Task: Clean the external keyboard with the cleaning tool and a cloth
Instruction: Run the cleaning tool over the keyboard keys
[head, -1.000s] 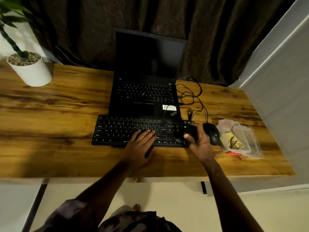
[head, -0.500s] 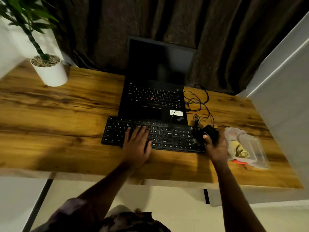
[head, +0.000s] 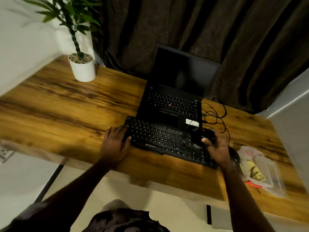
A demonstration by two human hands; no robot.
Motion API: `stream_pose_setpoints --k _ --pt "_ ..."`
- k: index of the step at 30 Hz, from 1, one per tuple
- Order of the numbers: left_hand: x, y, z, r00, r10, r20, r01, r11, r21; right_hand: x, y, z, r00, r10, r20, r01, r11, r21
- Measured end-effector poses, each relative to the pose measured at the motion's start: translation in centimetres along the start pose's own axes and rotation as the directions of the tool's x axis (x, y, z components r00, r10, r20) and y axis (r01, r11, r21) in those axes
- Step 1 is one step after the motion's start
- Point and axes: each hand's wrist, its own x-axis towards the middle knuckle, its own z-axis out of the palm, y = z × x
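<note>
1. The right hand hangs over the right end of the external keyboard. Its fingers are curled round a small black cleaning tool, with the thumb pressed on the tool's near side.
2. The tool is black against black keys and blurred, so its shape and working end cannot be made out. A pale smear shows just under it on the keys. Whether the tool touches the keys cannot be told.
3. The left hand lies flat at the keyboard's left end. Its fingers are fairly straight and slightly spread over the corner keys, and the thumb lies along the near edge. It covers that corner.
4. The keyboard lies slantwise on the wooden table, its far edge touching the front of an open laptop. Its near right corner is hidden behind the right wrist.
5. A dark shape sits just beyond the right wrist. It is mostly covered and too blurred to name.
6. The laptop's screen is dark, and a white label sits on its palm rest. Thin black cables loop on the table to its right.
7. Near the table's right edge lies a clear plastic container with something yellowish inside and a red bit at its near side. Motion blur hides the details.
8. At the far left stands a white pot with a leafy plant, whose top is cut off by the frame.
9. A dark curtain hangs behind the table.
</note>
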Motion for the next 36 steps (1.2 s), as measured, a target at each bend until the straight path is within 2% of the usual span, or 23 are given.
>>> stream_pose_setpoints --k 7,13,18,25,30,36 --pt "0.4 0.1 -0.2 0.999 -0.043 0.033 0.045 0.997 -0.070 2.8 -4.9 6.6 0.984 -0.053 0.170 0.057 0.998 -0.015" --pt "0.5 -0.1 -0.6 0.998 -0.058 -0.012 0.055 0.987 -0.154 4.8 -9.1 12.7 0.955 -0.110 0.276 0.118 0.993 -0.014" --pt "0.6 -0.9 -0.9 0.997 -0.063 0.048 0.071 0.980 -0.186 5.5 -12.7 17.6 0.919 -0.171 0.354 0.169 0.985 0.037" --pt "0.3 -0.7 -1.3 0.977 -0.170 0.130 0.198 0.950 -0.242 4.7 -15.2 20.9 0.909 -0.207 0.362 0.173 0.977 0.125" --pt "0.5 -0.5 -2.0 0.975 -0.169 0.141 0.204 0.935 -0.289 3.0 -14.5 20.7 0.938 -0.127 0.322 0.050 0.971 0.235" --pt "0.5 -0.5 -1.6 0.984 -0.142 0.109 0.166 0.951 -0.260 1.2 -12.1 17.5 0.955 -0.122 0.271 0.106 0.992 0.073"
